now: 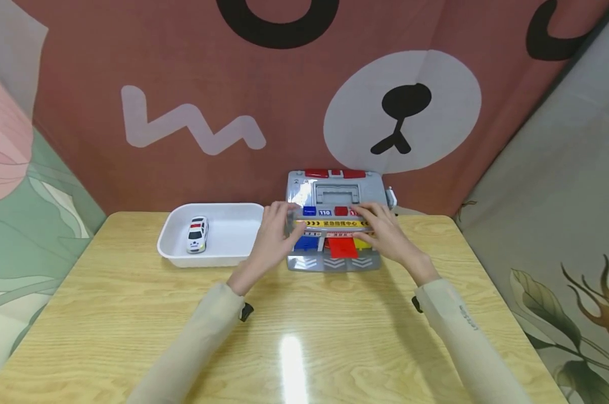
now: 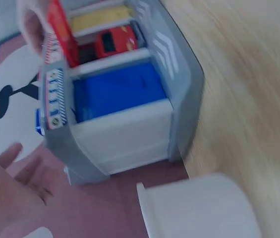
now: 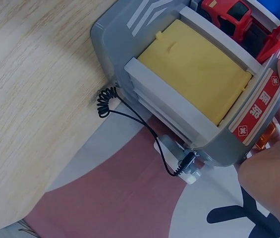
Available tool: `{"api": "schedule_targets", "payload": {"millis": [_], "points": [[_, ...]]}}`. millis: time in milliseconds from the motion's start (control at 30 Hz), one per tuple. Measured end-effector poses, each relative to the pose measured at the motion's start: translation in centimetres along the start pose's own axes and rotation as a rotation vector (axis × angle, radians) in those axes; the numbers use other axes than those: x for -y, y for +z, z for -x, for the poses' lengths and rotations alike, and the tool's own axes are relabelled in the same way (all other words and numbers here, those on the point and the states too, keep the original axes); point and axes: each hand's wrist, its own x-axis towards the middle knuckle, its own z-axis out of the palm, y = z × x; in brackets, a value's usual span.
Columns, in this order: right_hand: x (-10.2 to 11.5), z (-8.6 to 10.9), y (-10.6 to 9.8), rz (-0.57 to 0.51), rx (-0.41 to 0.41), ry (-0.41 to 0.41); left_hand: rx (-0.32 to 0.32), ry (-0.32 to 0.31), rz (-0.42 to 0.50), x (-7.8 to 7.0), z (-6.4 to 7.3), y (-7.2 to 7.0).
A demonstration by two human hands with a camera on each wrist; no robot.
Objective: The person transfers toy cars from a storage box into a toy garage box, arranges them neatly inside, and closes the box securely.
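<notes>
In the head view, a gray toy station (image 1: 337, 223) is seen at the far edge of the wooden table (image 1: 334, 331), against a bear-printed curtain (image 1: 208, 67). Its left side is flanked by the left hand (image 1: 275, 233), held with fingers extended; its right front edge is covered by the right hand (image 1: 387, 235). A red door (image 1: 343, 247) is swung outward at the front. To the left, a white police car (image 1: 197, 234) is contained in a white tray (image 1: 203, 261).

In the left wrist view, the left hand is shown loosely spread, with nothing held. A red toy car (image 2: 116, 41) is exposed beneath the raised red door, while the blue door (image 2: 122, 89) beside it is closed.

In the right wrist view, the station's front roof edge is gripped between the right thumb and fingers. The yellow door (image 3: 194, 69) is closed, and a coiled black cord (image 3: 107, 102) is seen beside the station.
</notes>
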Motion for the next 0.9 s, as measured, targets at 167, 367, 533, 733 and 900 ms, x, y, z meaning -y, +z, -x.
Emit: {"api": "schedule_targets", "payload": {"millis": [167, 367, 533, 733, 900], "points": [[-0.1, -0.2, 0.1, -0.003, 0.007, -0.005, 0.197, -0.048, -0.269, 0.9, -0.8, 0.5], [-0.1, -0.2, 0.2, -0.011, 0.003, -0.002, 0.301, -0.038, -0.401, 1.7, -1.4, 0.9], [0.3, -0.4, -0.4, -0.003, 0.018, 0.010, 0.308, -0.031, -0.433, 1.9, -1.5, 0.8], [1.8, -1.4, -1.2, 0.047, 0.093, 0.033, 0.317, -0.031, -0.461, 2.1, -1.4, 0.9], [3.5, -2.6, -1.0, 0.128, 0.163, -0.015, 0.316, -0.021, -0.470, 2.1, -1.4, 1.0]]}}
